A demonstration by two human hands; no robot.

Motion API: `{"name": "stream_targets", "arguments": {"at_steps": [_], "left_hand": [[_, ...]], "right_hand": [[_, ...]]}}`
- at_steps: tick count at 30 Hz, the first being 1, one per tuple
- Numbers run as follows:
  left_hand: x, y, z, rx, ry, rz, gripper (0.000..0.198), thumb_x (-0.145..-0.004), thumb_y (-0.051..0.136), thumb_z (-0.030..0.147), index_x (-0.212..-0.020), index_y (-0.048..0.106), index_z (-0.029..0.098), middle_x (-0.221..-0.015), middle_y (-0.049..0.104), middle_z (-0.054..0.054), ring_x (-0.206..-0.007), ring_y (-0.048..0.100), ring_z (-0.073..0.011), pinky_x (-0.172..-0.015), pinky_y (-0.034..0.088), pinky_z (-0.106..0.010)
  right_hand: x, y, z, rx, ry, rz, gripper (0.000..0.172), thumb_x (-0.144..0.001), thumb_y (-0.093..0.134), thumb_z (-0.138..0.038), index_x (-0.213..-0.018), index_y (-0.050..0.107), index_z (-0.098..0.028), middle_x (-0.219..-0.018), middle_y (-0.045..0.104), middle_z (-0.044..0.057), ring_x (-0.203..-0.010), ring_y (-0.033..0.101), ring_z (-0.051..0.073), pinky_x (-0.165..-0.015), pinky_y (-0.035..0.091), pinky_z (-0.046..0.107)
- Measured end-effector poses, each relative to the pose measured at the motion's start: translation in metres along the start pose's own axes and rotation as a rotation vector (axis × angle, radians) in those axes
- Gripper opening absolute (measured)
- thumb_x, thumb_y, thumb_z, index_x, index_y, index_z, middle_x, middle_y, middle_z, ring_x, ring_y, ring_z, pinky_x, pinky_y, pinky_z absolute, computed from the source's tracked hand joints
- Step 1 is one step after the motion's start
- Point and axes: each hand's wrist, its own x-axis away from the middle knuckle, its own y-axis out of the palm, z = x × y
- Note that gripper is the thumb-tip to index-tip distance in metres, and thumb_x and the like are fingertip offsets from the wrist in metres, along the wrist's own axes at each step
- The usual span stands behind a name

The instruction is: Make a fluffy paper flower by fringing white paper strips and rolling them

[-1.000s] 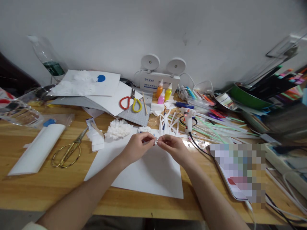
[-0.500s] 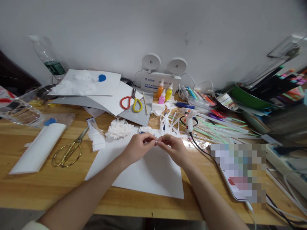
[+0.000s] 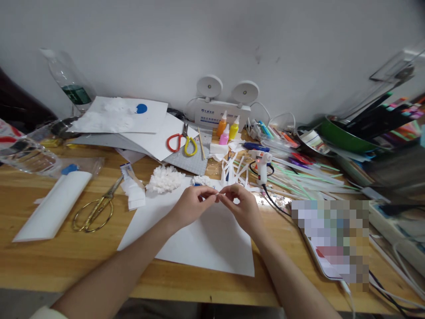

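Fingertips of my left hand (image 3: 190, 207) and my right hand (image 3: 241, 207) meet in a pinch on a tiny white piece (image 3: 217, 194), too small and too covered to name. Both hands hover over a white sheet of paper (image 3: 206, 248) lying on the wooden table. Just beyond them sit a fluffy white cluster (image 3: 165, 179) and a smaller white cluster (image 3: 201, 180). A bunch of thin white strips (image 3: 234, 170) lies behind my right hand, beside a white hot glue gun (image 3: 262, 165) with a small red light.
Gold-handled scissors (image 3: 96, 210) and a folded white paper (image 3: 55, 206) lie on the left. Red-and-yellow-handled scissors (image 3: 182, 142) rest on a grey mat (image 3: 195, 164). Small paint-like bottles (image 3: 234, 129) stand at the back. A phone (image 3: 327, 270) with a cable is on the right.
My right hand's fingers have shifted slightly at the pinch, with the index finger a little higher. My left hand has hardly moved. Everything on the table stays in place.
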Motion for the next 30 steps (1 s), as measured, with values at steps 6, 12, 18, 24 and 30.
{"name": "stream_targets", "arguments": {"at_steps": [6, 12, 18, 24, 30], "left_hand": [[-0.0006, 0.0001, -0.0001, 0.031, -0.013, -0.009, 0.021, -0.075, 0.047, 0.024, -0.085, 0.064, 0.017, -0.086, 0.066, -0.003, -0.079, 0.058, -0.0149, -0.069, 0.044, -0.025], [-0.0008, 0.0003, -0.0017, 0.031, -0.014, 0.005, 0.023, -0.075, 0.049, 0.028, -0.091, 0.062, 0.017, -0.088, 0.065, -0.004, -0.079, 0.058, -0.0155, -0.068, 0.044, -0.025], [-0.0014, -0.0008, -0.0017, 0.011, 0.006, 0.047, 0.020, -0.074, 0.048, 0.030, -0.078, 0.061, 0.015, -0.077, 0.063, -0.003, -0.074, 0.057, -0.0141, -0.069, 0.044, -0.024], [-0.0009, -0.0010, 0.0010, 0.002, 0.007, 0.108, 0.014, -0.072, 0.050, 0.025, -0.074, 0.059, 0.015, -0.074, 0.062, -0.002, -0.073, 0.057, -0.0132, -0.068, 0.045, -0.023], [0.0000, -0.0005, -0.0003, -0.023, 0.011, 0.102, 0.013, -0.072, 0.049, 0.024, -0.075, 0.059, 0.015, -0.076, 0.062, -0.002, -0.074, 0.058, -0.0136, -0.070, 0.045, -0.024]], "right_hand": [[0.0021, 0.0049, -0.0034, 0.150, -0.221, 0.159, 0.008, -0.075, 0.054, -0.018, -0.072, 0.061, -0.019, -0.068, 0.057, 0.003, -0.066, 0.050, 0.014, -0.062, 0.041, 0.028], [0.0001, 0.0053, -0.0040, 0.154, -0.206, 0.151, 0.005, -0.075, 0.053, -0.018, -0.071, 0.057, -0.018, -0.067, 0.055, 0.003, -0.065, 0.048, 0.014, -0.060, 0.040, 0.027], [-0.0005, 0.0043, -0.0052, -0.048, -0.003, 0.017, 0.008, -0.078, 0.050, -0.024, -0.074, 0.052, -0.018, -0.068, 0.053, 0.001, -0.062, 0.048, 0.012, -0.058, 0.040, 0.025], [-0.0006, 0.0022, -0.0067, -0.179, 0.079, -0.070, 0.011, -0.078, 0.050, -0.027, -0.073, 0.052, -0.017, -0.071, 0.054, 0.002, -0.064, 0.048, 0.012, -0.060, 0.040, 0.025], [0.0002, 0.0027, -0.0058, -0.182, 0.060, -0.104, 0.012, -0.078, 0.050, -0.027, -0.074, 0.053, -0.017, -0.071, 0.054, 0.002, -0.065, 0.048, 0.012, -0.061, 0.040, 0.025]]}}
